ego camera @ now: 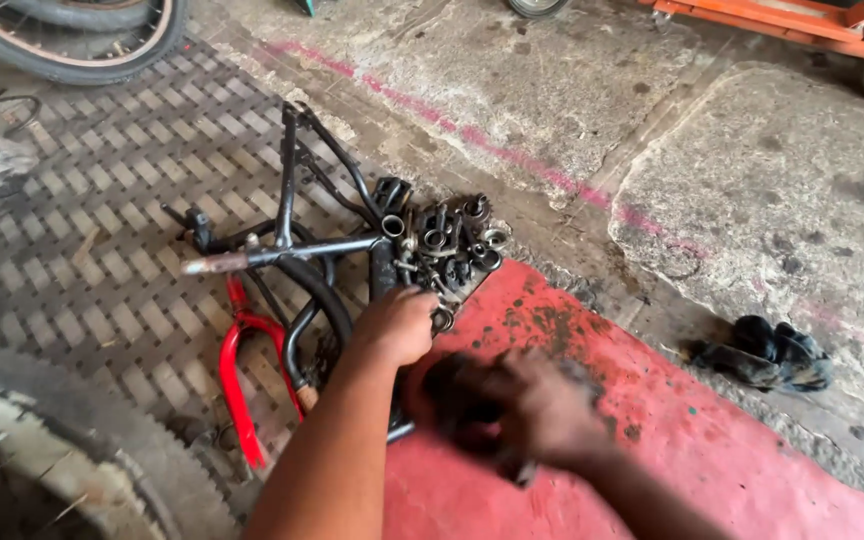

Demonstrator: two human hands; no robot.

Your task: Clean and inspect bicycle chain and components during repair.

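Bottom left of the frame I see a big tyre (72,450), knobbly edge, partly cut off. My left hand (397,325) sits lower centre, fingers curled into a loose fist on the heap of small metal parts (447,250); whether it grips one piece I cannot tell. My right hand (537,405) is lower centre-right, motion-blurred, fingers closed around something dark; too smeared to name. Both hands are over the edge of a red painted slab (652,440) stained with black grease.

No real container here: the nuts, rings and fittings lie loose in a pile at frame centre, touching the black bike frame (302,240). A red fork (237,375) lies just left of my left forearm on the woven mat (82,260).

Right of centre, a dark rag (767,352) on the concrete. Upper left, a bicycle wheel (82,40); upper right, an orange cart (802,20).
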